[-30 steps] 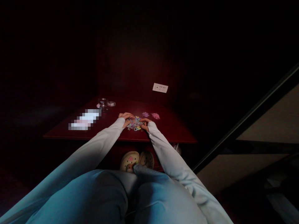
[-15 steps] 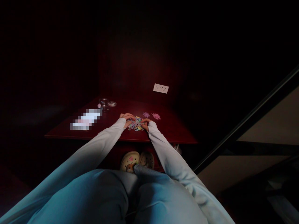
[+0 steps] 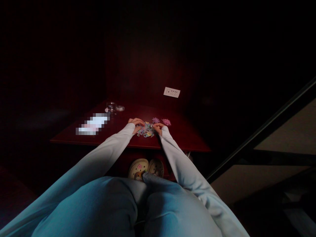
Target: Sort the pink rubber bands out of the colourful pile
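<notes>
A loose pile of small multicoloured rubber bands, pale blue, yellow and lilac, lies near the front of a dark red table. My left hand rests at the pile's left side, fingers stretched over it and thumb apart. At the right side, my right hand has its fingertips pinched together over the pile's edge; what is between them is too small to make out. Just behind lie a small purple heap and a pink heap of similar pieces.
A clear round jar stands at the back left, with a round lid beside it. A bright blurred-out rectangle lies on the left. A socket plate is on the back wall. Clogs show below the table edge.
My right hand has drawn its fingers together and shifted slightly right at the pile's edge. My left hand stays at the left side. The whole view has shifted slightly.
</notes>
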Demonstrator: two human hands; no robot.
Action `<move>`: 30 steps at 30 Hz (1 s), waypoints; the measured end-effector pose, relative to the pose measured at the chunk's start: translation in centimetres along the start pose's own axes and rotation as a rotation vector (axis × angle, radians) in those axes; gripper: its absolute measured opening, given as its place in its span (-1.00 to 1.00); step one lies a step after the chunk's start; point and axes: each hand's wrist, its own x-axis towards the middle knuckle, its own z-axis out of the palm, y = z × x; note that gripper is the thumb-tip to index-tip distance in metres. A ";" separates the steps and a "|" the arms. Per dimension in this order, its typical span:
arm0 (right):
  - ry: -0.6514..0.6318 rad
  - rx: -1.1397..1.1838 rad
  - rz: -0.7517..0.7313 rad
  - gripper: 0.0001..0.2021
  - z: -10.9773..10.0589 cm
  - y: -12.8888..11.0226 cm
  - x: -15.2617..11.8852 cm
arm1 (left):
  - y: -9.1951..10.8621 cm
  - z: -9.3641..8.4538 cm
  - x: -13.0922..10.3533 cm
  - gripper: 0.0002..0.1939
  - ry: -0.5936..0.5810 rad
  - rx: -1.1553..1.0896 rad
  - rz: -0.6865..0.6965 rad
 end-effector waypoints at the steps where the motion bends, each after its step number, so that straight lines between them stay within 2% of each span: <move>1: 0.002 0.005 0.003 -0.57 0.0 -0.1 0.0 | 0.2 -0.1 0.0 -0.75 0.000 -0.001 0.006; 7: 0.002 -0.018 -0.010 -0.55 0.5 -0.2 0.3 | 1.8 -0.9 0.7 -0.69 0.025 -0.053 0.019; 12: -0.002 -0.021 -0.032 -0.53 0.7 -0.2 0.5 | 2.3 -1.2 0.9 -0.69 0.055 -0.091 -0.077; 17: -0.036 -0.052 -0.073 -0.61 0.2 -0.1 0.1 | 2.8 -0.7 -0.2 -0.76 0.018 0.005 -0.105; 23: 0.107 -0.033 -0.027 -0.79 0.4 0.6 0.6 | 2.9 -0.3 -0.7 -0.76 -0.094 0.112 -0.019; 26: 0.092 -0.084 -0.008 -0.78 0.3 0.6 0.5 | 2.8 -0.2 -0.7 -0.72 -0.115 0.146 0.005; 30: 0.051 -0.114 -0.035 -0.66 0.0 0.4 0.1 | 2.8 -0.1 -0.4 -0.75 -0.159 0.196 0.033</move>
